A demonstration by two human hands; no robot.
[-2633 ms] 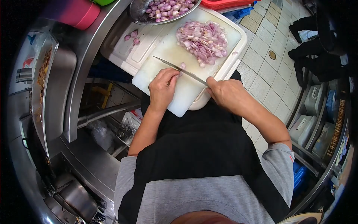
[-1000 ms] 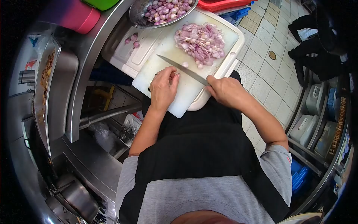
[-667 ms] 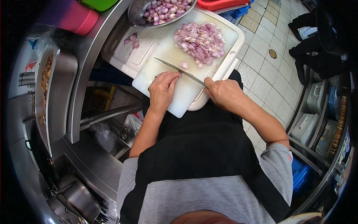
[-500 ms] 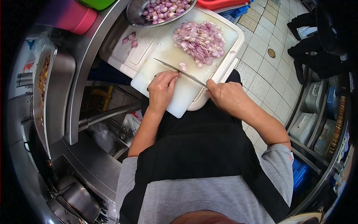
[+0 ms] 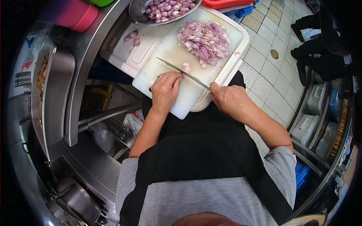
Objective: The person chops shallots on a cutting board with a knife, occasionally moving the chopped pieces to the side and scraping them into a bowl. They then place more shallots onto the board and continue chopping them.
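right hand (image 5: 230, 98) gripped long steel knife (image 5: 183, 72); left hand (image 5: 166, 91), fingers curled, pinned small pink shallot (image 5: 185, 68) on white plastic cutting board (image 5: 169, 56).

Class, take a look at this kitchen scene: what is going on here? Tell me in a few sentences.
A person is slicing at a white cutting board. The right hand grips the knife, its blade angled across the board. The left hand rests curled beside the blade; what it steadies is hidden beneath it. A pile of shallot slices sits at the board's far end, and a metal bowl of whole shallots stands beyond it.
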